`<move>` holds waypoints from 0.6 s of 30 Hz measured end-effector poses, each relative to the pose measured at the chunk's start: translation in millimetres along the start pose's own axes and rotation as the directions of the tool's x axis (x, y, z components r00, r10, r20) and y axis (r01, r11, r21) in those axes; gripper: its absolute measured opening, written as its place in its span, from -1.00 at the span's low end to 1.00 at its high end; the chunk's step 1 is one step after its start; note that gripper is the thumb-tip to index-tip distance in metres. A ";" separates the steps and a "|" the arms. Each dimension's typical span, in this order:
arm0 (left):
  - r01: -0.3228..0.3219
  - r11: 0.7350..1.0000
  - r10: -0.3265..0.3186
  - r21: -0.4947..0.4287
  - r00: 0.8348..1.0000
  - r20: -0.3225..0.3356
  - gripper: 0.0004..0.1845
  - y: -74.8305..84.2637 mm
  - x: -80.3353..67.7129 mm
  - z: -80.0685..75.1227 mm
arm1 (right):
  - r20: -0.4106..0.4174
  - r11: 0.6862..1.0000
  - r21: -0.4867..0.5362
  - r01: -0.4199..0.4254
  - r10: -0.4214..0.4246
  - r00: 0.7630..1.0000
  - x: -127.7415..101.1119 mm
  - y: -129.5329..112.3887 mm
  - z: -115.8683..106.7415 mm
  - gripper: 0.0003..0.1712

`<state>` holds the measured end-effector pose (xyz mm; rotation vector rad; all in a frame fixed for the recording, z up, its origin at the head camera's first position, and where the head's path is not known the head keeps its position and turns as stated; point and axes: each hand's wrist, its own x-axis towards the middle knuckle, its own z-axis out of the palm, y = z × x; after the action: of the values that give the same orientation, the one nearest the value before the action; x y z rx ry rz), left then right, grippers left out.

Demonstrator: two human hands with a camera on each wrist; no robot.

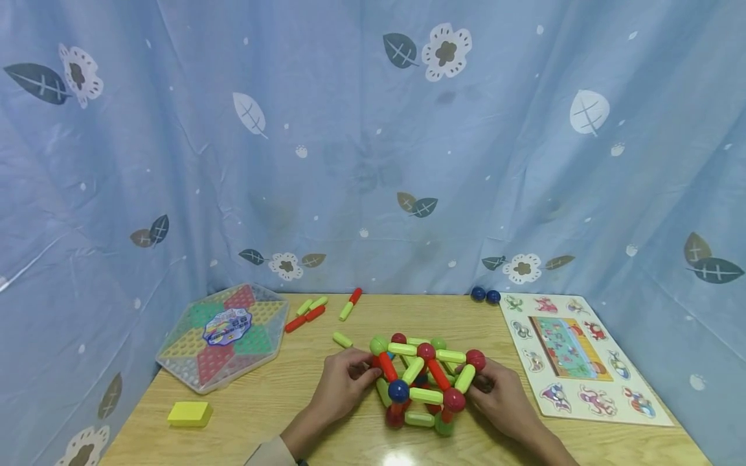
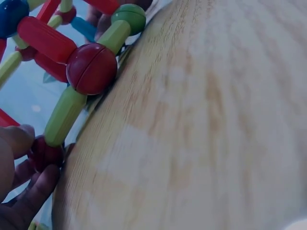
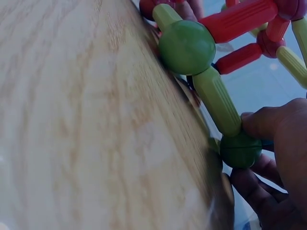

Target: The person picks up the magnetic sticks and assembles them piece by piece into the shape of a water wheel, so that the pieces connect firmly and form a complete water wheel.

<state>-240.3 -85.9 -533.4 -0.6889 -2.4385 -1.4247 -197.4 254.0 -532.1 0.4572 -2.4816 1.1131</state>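
Observation:
A frame of magnetic rods and balls (image 1: 426, 396) stands on the wooden table, its rods yellow-green and red and its balls red, green and blue. At its left side is my left hand (image 1: 340, 387); in the left wrist view the thumb and fingers pinch a dark red ball (image 2: 46, 154) at a bottom corner. Opposite, my right hand (image 1: 502, 398) pinches a green ball (image 3: 240, 152) at the frame's lower right, as the right wrist view shows. Yellow-green rods (image 2: 65, 116) run from both gripped balls to neighbouring balls. The inner rods are partly hidden behind the front ones.
Several loose rods (image 1: 315, 313) lie at the back left, with one yellow-green rod (image 1: 342, 340) behind my left hand. Two dark blue balls (image 1: 478, 294) sit at the back edge. A hexagonal game box (image 1: 175, 346) and yellow block (image 1: 190, 414) are left; a picture puzzle board (image 1: 574, 402) is right.

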 end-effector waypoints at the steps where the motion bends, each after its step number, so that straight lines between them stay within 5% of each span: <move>1: -0.003 1.000 0.003 0.003 1.000 -0.002 -0.87 0.4 0.1 -0.3 | -0.011 1.000 -0.008 0.005 -0.005 1.000 0.1 -1.0 0.2 -0.70; 7: -0.002 1.000 0.002 0.018 1.000 0.000 -0.85 0.6 -0.5 -1.2 | -0.049 0.999 -0.038 0.003 -0.005 0.999 0.4 -5.7 2.4 -0.68; 14: 0.025 0.996 -0.030 0.083 0.997 0.066 -0.88 4.8 3.1 0.1 | 0.020 0.963 -0.161 -0.216 0.222 0.975 6.5 -14.5 2.8 -0.71; 18: 0.046 0.993 -0.059 0.112 0.991 0.117 -0.93 10.2 6.8 0.1 | 0.097 0.946 -0.179 -0.272 0.292 0.952 11.7 -20.1 3.4 -0.73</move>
<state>-241.0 -79.7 -522.8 -0.7100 -2.6229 -1.2917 -199.5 237.1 -516.0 0.1259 -2.7852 0.9952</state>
